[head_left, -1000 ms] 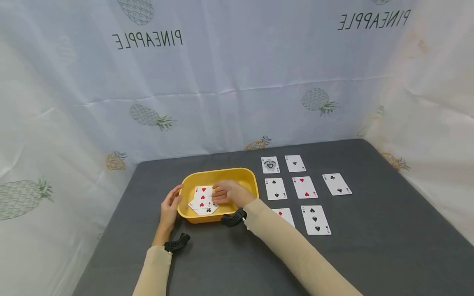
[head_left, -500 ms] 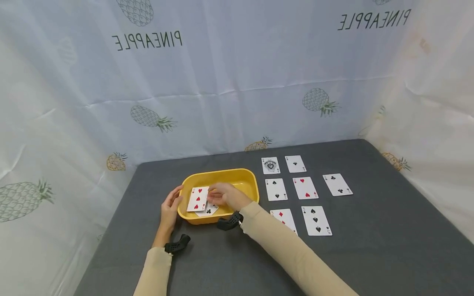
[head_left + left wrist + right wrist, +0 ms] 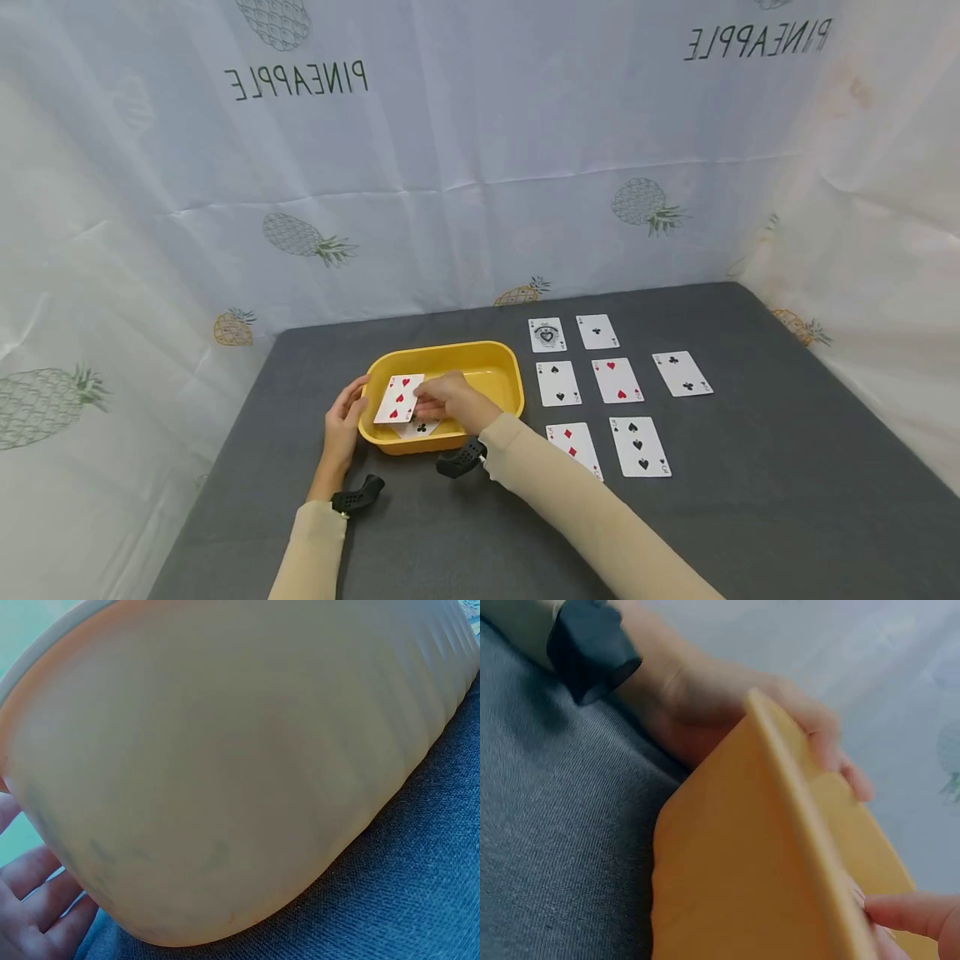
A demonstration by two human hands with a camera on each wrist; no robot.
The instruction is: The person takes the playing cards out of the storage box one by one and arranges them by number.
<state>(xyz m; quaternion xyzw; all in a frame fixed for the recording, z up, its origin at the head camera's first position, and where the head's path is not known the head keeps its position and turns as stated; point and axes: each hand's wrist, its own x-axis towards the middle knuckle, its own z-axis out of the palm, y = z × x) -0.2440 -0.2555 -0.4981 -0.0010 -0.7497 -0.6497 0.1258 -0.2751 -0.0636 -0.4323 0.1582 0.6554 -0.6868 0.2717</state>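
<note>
A yellow plastic tray (image 3: 408,447) stands on the dark cloth at the left of the table. My left hand (image 3: 342,423) holds its left end, bent at the rim in the right wrist view; in the left wrist view, fingers (image 3: 49,896) lie against the outer wall. Over the tray my right hand (image 3: 461,402) pinches a three of hearts (image 3: 397,401) by its right edge, the card slightly tilted. Beneath it lies a clubs card (image 3: 422,428), partly covered. In the right wrist view, the right-hand fingertips (image 3: 900,911) show above the tray, the card mostly hidden behind its wall.
Right of the tray, several playing cards lie face up: ace of spades (image 3: 547,336), ace of clubs (image 3: 597,332), two of spades (image 3: 558,383), two of hearts (image 3: 618,381), two of clubs (image 3: 682,373), three of diamonds (image 3: 573,446) and three of spades (image 3: 640,447). Pineapple-print curtains (image 3: 450,167) surround the table.
My right hand has moved slightly left and taken hold of the three of hearts, which is lifted and turned off the clubs card. The left hand has stayed at the tray.
</note>
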